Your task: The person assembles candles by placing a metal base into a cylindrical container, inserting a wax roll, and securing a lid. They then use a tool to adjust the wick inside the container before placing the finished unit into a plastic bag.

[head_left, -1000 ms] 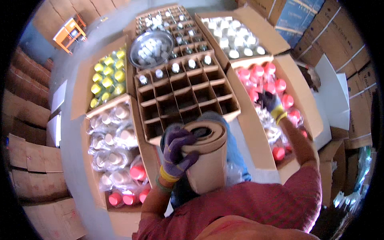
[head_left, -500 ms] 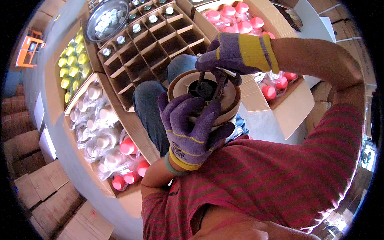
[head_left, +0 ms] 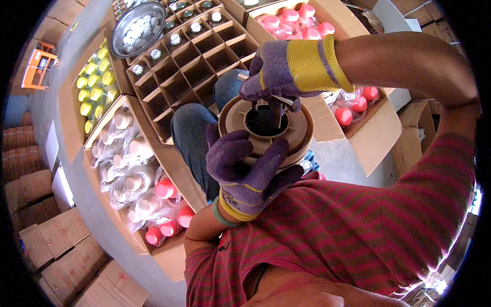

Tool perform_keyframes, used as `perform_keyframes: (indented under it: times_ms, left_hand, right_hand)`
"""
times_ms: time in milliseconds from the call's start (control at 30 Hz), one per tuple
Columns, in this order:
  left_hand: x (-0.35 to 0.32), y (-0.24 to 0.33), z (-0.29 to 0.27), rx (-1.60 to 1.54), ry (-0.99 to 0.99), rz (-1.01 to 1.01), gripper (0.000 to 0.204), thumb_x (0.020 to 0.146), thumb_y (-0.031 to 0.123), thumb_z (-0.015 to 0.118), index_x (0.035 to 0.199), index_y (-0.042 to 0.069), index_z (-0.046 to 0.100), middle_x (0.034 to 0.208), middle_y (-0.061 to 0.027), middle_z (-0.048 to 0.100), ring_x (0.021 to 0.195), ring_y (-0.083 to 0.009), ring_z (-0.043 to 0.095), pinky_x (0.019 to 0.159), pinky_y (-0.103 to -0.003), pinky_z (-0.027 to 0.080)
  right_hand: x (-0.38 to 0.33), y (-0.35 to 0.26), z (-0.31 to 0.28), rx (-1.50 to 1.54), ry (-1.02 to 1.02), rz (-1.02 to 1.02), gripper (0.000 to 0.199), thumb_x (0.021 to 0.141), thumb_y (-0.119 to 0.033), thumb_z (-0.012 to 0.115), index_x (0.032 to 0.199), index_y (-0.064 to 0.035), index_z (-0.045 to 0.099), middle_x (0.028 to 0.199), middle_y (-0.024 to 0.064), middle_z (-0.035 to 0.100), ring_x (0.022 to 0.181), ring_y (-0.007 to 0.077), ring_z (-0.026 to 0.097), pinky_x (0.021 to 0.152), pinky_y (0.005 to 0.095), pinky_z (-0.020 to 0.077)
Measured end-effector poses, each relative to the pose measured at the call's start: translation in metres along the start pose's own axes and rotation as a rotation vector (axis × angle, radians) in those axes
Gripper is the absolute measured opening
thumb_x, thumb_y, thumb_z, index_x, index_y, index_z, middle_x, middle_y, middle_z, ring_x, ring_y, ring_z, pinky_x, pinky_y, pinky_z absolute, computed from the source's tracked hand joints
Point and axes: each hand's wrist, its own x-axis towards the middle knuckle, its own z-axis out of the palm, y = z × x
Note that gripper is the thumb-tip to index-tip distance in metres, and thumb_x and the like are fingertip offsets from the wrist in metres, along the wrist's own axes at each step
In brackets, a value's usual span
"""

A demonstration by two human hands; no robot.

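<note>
My left hand (head_left: 245,171), in a purple glove with a yellow cuff, grips a thick tan roll (head_left: 303,134) from below and holds it close under my head, its dark hollow core facing up. My right hand (head_left: 289,71), gloved the same way, is over the roll's top. Its fingers pinch a thin metal piece (head_left: 284,100) at the rim of the core. Under the roll are my knees in blue jeans (head_left: 192,133).
Ahead lies a cardboard box with dividers (head_left: 202,59) holding small capped jars, and a metal bowl of white caps (head_left: 137,26) sits on it. Boxes of yellow caps (head_left: 94,84), bagged white and pink caps (head_left: 134,171) and pink caps (head_left: 303,23) surround it. Stacked cartons (head_left: 30,192) stand at left.
The roll has come up closer to my head. My right hand left the pink-cap box at right and now sits on the roll's core with the metal piece.
</note>
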Motion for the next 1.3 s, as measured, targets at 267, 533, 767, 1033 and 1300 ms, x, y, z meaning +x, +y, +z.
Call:
perform_keyframes:
  times_ms: [267,533,767,1033,1300]
  left_hand:
    - [0.014,0.004,-0.002,-0.077,-0.016,-0.040,0.054,0.056,0.040,0.084,0.104,0.020,0.070,0.096,-0.0040,0.042,0.097,-0.0272,0.048,0.092,-0.057,0.038]
    - [0.017,-0.005,-0.003,-0.078,-0.050,-0.074,0.054,0.054,0.036,0.084,0.103,0.019,0.070,0.092,-0.0043,0.042,0.093,-0.0276,0.048,0.093,-0.056,0.038]
    - [0.015,-0.009,-0.007,-0.155,-0.014,-0.030,0.052,0.056,0.036,0.084,0.103,0.020,0.070,0.091,-0.0033,0.043,0.091,-0.0258,0.048,0.092,-0.056,0.038]
    - [0.011,-0.014,-0.005,-0.274,-0.078,0.059,0.048,0.058,0.037,0.083,0.101,0.022,0.070,0.089,0.0003,0.044,0.089,-0.0237,0.050,0.100,-0.056,0.031]
    - [0.008,-0.039,-0.015,-0.391,-0.124,0.063,0.039,0.059,0.030,0.084,0.095,0.021,0.070,0.091,-0.0001,0.046,0.089,-0.0242,0.050,0.095,-0.050,0.034]
  right_hand:
    - [0.010,-0.003,-0.006,0.004,-0.126,0.139,0.034,0.082,-0.032,0.070,0.088,0.0010,0.071,0.074,0.0112,0.067,0.064,0.0178,0.065,0.053,0.0318,0.0520]
    - [0.027,0.003,0.001,-0.565,-0.130,-0.176,0.040,0.083,-0.037,0.068,0.093,0.0016,0.067,0.079,0.0179,0.067,0.072,0.0243,0.066,0.065,0.0374,0.0528]
    - [0.019,0.000,-0.004,-0.457,-0.267,-0.162,0.036,0.084,-0.032,0.069,0.096,0.0010,0.063,0.080,0.0189,0.065,0.070,0.0279,0.063,0.063,0.0393,0.0499]
    - [0.043,0.036,-0.006,-0.651,-0.309,-1.266,0.034,0.084,-0.036,0.067,0.085,-0.0040,0.056,0.090,0.0162,0.059,0.082,0.0339,0.061,0.068,0.0437,0.0491]
    - [0.058,0.018,-0.008,-0.948,-0.213,-1.861,0.016,0.079,-0.028,0.063,0.077,-0.0137,0.056,0.082,0.0043,0.055,0.078,0.0243,0.060,0.064,0.0379,0.0490]
